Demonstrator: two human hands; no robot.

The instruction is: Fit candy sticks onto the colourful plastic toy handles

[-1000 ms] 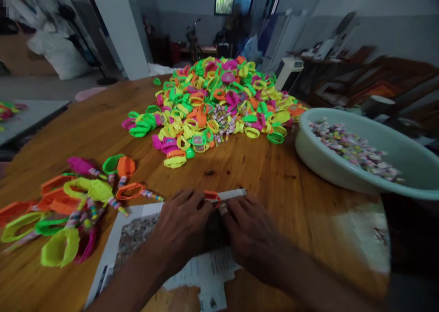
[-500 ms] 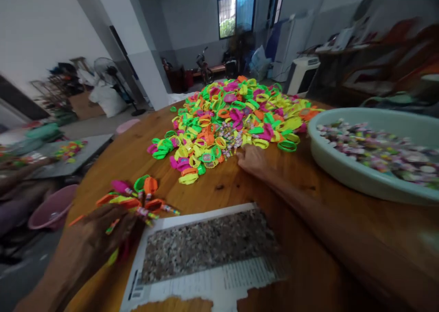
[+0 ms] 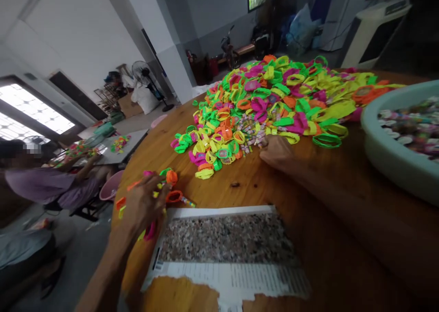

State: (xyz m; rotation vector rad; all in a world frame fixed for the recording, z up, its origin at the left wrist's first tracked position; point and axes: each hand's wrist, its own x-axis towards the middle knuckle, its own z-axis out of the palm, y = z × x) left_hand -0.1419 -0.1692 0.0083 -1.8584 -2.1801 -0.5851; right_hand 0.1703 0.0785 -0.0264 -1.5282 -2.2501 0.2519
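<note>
My left hand reaches over a small cluster of neon toy watches at the table's left side. Its fingers curl down among them, and blur hides what is between them. An orange band with a patterned candy-like tube sticks out to its right. My right hand is closed at the near edge of a large heap of neon watches. Its fingertips meet several small patterned tubes; what it pinches is hidden.
A speckled stone slab lies on torn printed paper before me. A pale green basin of small tubes stands at right. A seated person works at a grey table to the left, beside a pink basin.
The view has swung left, bringing the seated person into sight. My left hand has moved further over the small cluster. My right hand stays at the heap's near edge.
</note>
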